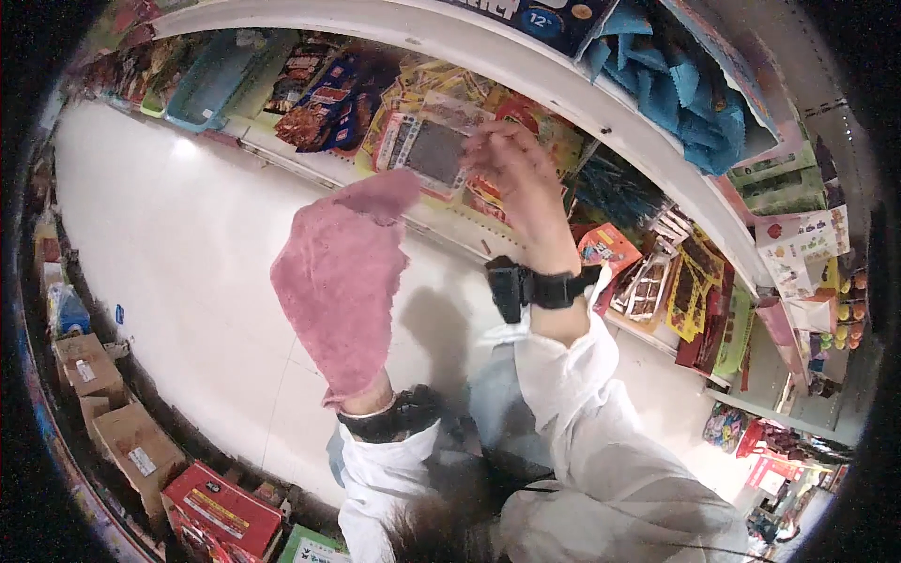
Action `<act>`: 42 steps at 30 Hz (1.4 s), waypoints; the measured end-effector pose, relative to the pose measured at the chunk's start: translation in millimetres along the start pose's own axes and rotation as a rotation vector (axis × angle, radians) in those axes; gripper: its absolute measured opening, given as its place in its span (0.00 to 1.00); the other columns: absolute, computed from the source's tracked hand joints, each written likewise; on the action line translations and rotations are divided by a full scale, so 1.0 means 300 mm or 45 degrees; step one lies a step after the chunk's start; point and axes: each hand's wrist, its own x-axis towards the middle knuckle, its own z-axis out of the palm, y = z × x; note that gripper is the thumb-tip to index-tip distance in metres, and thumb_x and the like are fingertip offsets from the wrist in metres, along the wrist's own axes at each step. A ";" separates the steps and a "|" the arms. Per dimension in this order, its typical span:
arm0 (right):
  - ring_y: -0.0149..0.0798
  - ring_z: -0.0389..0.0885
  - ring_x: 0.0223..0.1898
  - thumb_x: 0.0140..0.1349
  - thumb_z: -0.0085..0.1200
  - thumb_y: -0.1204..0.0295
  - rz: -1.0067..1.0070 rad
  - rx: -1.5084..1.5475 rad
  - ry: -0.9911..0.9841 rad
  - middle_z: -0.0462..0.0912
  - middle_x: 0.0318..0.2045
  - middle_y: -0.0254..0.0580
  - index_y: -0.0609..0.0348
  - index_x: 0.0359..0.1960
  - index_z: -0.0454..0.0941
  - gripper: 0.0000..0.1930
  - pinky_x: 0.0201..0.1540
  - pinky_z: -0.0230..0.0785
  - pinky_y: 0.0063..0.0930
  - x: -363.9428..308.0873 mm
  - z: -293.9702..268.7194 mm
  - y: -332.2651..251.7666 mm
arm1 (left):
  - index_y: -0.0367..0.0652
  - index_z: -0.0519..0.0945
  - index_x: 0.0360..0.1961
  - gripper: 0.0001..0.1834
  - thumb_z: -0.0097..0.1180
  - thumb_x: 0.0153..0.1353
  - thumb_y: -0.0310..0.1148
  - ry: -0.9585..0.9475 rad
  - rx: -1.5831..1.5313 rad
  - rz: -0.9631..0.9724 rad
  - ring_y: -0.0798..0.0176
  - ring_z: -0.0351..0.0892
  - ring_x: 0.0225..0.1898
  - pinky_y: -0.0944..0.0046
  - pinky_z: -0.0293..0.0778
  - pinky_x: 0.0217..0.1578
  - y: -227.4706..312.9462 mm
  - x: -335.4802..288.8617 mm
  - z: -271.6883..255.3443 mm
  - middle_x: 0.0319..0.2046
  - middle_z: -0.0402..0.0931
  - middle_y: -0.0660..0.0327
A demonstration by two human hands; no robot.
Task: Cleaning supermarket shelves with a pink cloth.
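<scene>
A pink cloth (343, 272) drapes over my left hand (375, 389) and hides its fingers; only the wrist shows below it. The cloth's far corner reaches the front edge of the shelf. My right hand (514, 169) is over the shelf, slightly blurred, with its fingers apart and nothing seen in them. Beside its fingertips lies a flat packet with a grey panel (432, 150). Yellow and red snack packets (441, 84) lie around and behind it. Whether the right fingers touch any packet, I cannot tell.
Left along the shelf are dark blue snack packets (343, 98) and a teal plastic basket (211, 84). An upper shelf edge (450, 52) overhangs them, with a box of blue packets (671, 84). Right of my hand sits a tray of packets (648, 286). Cardboard boxes (139, 448) stand at the lower left.
</scene>
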 end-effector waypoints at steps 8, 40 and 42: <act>0.33 0.74 0.34 0.52 0.50 0.72 0.378 -0.023 0.923 0.73 0.39 0.39 0.55 0.44 0.69 0.15 0.36 0.67 0.27 0.097 -0.450 0.345 | 0.37 0.76 0.31 0.12 0.58 0.40 0.25 -0.112 1.662 0.660 0.67 0.73 0.21 0.69 0.70 0.26 0.092 0.039 0.065 0.26 0.77 0.61; 0.17 0.65 0.27 0.61 0.46 0.67 0.350 -0.433 -0.474 0.71 0.23 0.24 0.60 0.29 0.72 0.10 0.30 0.59 0.12 -0.193 0.296 -0.074 | 0.39 0.65 0.42 0.22 0.30 0.62 0.47 -0.011 0.682 0.065 0.66 0.68 0.27 0.69 0.66 0.26 0.136 -0.126 0.010 0.33 0.71 0.56; 0.23 0.65 0.28 0.60 0.46 0.67 0.262 -0.872 -0.583 0.70 0.21 0.35 0.65 0.30 0.69 0.12 0.32 0.62 0.20 -0.211 0.277 -0.074 | 0.39 0.65 0.42 0.22 0.31 0.62 0.47 0.016 0.703 0.081 0.66 0.68 0.27 0.69 0.66 0.26 0.127 -0.144 0.003 0.33 0.71 0.56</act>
